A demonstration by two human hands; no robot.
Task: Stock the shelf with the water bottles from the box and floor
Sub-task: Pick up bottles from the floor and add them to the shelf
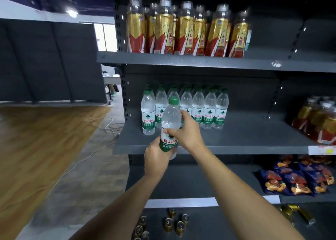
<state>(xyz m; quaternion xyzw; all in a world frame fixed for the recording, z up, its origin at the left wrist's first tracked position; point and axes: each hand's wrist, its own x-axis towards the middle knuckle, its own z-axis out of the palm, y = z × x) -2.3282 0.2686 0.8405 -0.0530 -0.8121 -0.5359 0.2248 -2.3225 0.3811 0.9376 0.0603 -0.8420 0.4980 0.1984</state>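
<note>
The left hand gripped the base of a bottle, fingers curled round the lower label. The right hand gripped the same bottle higher up, its thumb across the front just above the label and its fingers wrapped behind. The bottle was nearly upright with its green cap on, held in the air, and its base showed in front of the front edge of the middle shelf.

Just behind it, on the left part of that shelf, stood rows of the same green-capped water, several deep. At the shelf's right end sat a pack of gold-and-red drinks, well apart from the water.

The top shelf carried upright gold bottles. Lower down were snack bags and, on the level beneath, small cans. To the left, a cable trailed across the floor.
</note>
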